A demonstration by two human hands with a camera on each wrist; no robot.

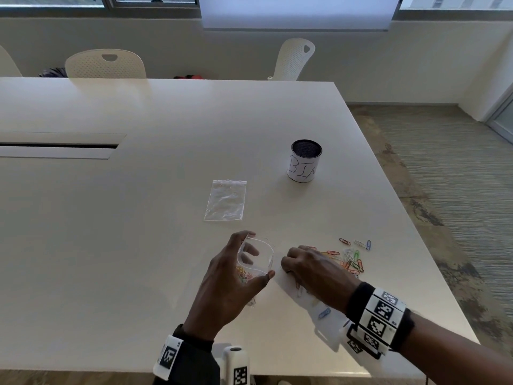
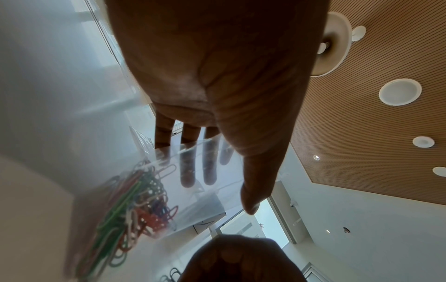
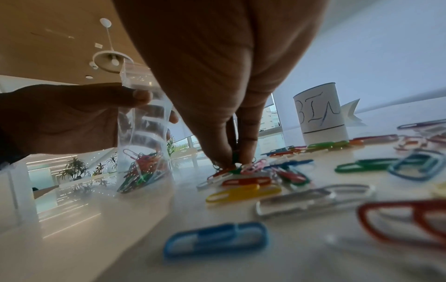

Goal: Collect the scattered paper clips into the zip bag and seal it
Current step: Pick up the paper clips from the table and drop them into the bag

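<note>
My left hand [image 1: 256, 255] holds a clear zip bag [image 1: 268, 262] upright just above the table, thumb on the near wall and fingers behind it, mouth up and open. Several coloured clips [image 2: 135, 206] lie in the bag's bottom. To its right, my right hand [image 1: 291, 266] is down on the table at the left end of the scattered paper clips [image 1: 351, 259]. In the right wrist view its thumb and forefinger [image 3: 234, 162] pinch a green clip in the pile, with the held bag [image 3: 144, 133] close on the left.
A second, empty zip bag [image 1: 225, 200] lies flat farther back. A white cup marked BIN [image 1: 304, 161] stands beyond it to the right. A white sheet [image 1: 330, 329] with a blue clip [image 1: 324, 313] lies under my right wrist. The table's right edge [image 1: 433, 268] is near the pile.
</note>
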